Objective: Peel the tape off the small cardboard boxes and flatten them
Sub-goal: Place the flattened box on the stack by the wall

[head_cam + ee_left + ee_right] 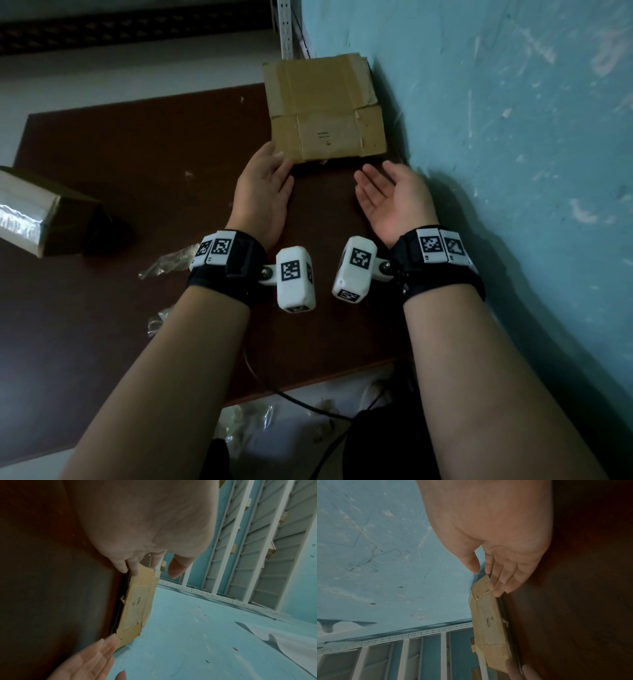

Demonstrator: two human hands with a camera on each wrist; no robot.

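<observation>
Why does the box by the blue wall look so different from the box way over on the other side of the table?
The cardboard by the wall is squashed flat; the box at the left edge still stands up as a full box. The box at the left edge has shiny tape along it, while the flat one shows mostly bare cardboard. The left hand touches the flat one; nothing touches the other. Both are brown cardboard on the dark table.

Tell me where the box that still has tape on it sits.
In the head view the taped box sits at the table's far left edge, apart from both hands and the flattened cardboard.
</observation>
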